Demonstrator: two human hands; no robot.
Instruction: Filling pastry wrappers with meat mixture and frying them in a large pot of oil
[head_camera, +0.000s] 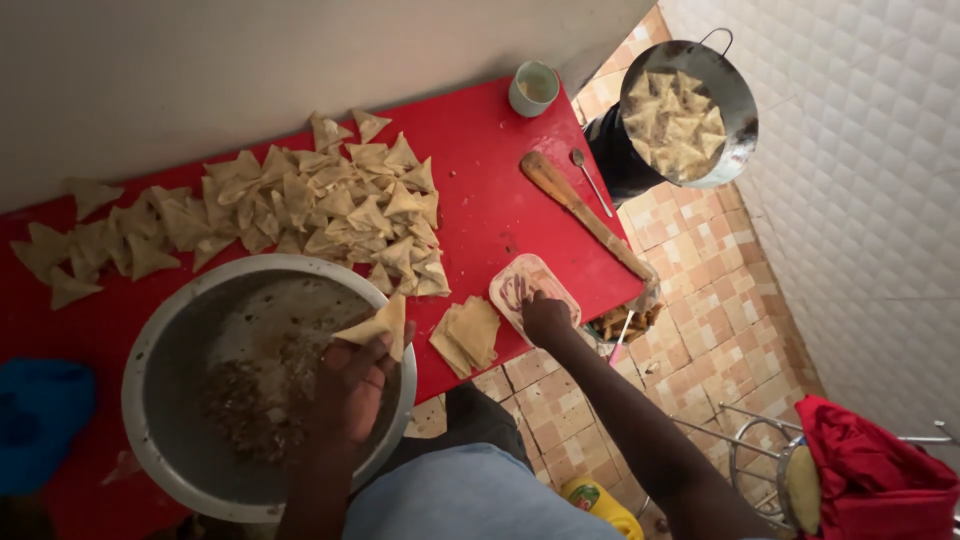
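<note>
Left hand (348, 392) gripping a folded pastry cone (380, 325), fingers closed round it, hovering over the big metal bowl (165, 330) of minced filling (250, 400). Right hand (545, 318) dipping fingertips into a small tray (520, 285) at the red surface (480, 190) edge, holding nothing. Pastry strips (467, 335) lying between both hands; folded triangles (330, 205) piling behind.

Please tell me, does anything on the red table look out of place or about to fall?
Mostly orderly. The small tray under the right hand and the wooden rolling pin both overhang the red table edge. The left hand holds a folded pastry above the bowl.
</note>
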